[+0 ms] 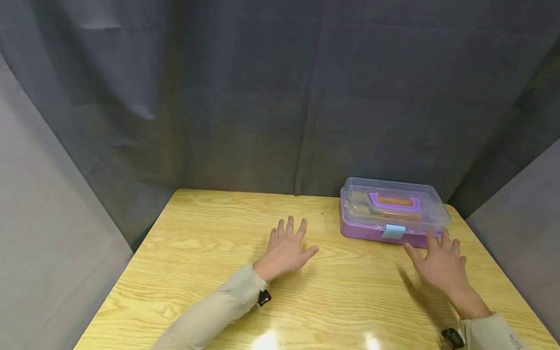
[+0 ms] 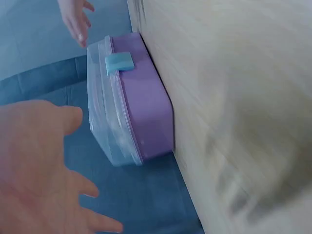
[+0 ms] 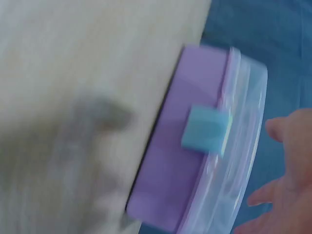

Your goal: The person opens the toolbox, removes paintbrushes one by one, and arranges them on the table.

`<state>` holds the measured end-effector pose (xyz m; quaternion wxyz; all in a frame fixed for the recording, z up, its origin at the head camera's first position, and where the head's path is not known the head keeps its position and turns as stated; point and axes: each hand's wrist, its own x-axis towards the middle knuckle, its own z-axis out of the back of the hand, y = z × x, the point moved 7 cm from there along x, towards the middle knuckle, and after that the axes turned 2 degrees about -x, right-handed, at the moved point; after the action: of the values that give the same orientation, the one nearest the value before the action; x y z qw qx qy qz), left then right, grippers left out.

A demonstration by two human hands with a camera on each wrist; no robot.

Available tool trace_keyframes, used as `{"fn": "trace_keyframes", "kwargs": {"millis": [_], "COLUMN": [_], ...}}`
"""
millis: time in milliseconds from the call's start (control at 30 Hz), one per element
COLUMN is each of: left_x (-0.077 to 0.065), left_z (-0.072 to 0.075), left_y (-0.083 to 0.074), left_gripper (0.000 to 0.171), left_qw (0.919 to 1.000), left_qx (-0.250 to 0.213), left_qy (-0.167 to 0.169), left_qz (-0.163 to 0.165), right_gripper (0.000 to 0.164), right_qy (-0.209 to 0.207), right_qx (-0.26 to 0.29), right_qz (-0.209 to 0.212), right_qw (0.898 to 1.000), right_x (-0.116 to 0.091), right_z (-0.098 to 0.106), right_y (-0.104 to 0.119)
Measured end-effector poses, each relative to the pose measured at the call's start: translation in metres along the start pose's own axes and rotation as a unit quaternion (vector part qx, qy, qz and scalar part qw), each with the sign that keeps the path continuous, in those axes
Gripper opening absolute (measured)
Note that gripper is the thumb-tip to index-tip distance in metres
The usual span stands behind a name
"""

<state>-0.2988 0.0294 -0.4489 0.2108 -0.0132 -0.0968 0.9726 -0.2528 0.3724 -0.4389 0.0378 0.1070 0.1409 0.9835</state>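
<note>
A purple plastic storage box (image 1: 363, 230) with a clear lid, a purple carrying handle (image 1: 395, 206) and a light blue latch (image 1: 393, 231) sits at the back right of the table. Its lid is down, and some brownish items show dimly through it. My right hand (image 1: 443, 266), fingers spread, hovers by the box's front right corner and holds nothing. Left of the box, my left hand (image 1: 285, 250) hangs over the table with fingers apart, also holding nothing. In the right wrist view the latch (image 3: 206, 129) faces the camera.
The wood-grain table (image 1: 197, 243) ends at a dark curtain (image 1: 245, 97) behind it. Pale grey panels stand to the left (image 1: 52, 218) and right (image 1: 520, 233). Each wrist wears a small black device, and light glares off the table's near part.
</note>
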Motion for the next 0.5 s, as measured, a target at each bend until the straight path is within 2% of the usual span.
{"fn": "trace_keyframes", "kwargs": {"millis": [133,233,367,500], "left_x": [0.034,0.059,0.089,0.113], "left_z": [0.002,0.001,0.0,-0.003], "left_y": [-0.033,-0.055,-0.076,-0.085], "left_gripper": [0.081,0.082,0.081,0.077], "left_qw": [0.9998,0.9985,0.9923,0.9835], "left_qx": [-0.01,-0.046,-0.118,-0.177], "left_qy": [-0.007,-0.009,-0.009,-0.014], "left_qz": [-0.018,-0.028,-0.035,-0.033], "right_gripper": [0.085,0.082,0.079,0.077], "right_qy": [-0.031,-0.038,-0.016,0.015], "right_qx": [0.027,0.059,0.1,0.142], "right_qz": [-0.005,-0.013,-0.039,-0.066], "right_qw": [0.999,0.997,0.994,0.987], "right_x": [0.024,0.039,0.057,0.071], "right_z": [0.015,0.025,0.03,0.026], "right_y": [-0.022,-0.039,-0.059,-0.069]}}
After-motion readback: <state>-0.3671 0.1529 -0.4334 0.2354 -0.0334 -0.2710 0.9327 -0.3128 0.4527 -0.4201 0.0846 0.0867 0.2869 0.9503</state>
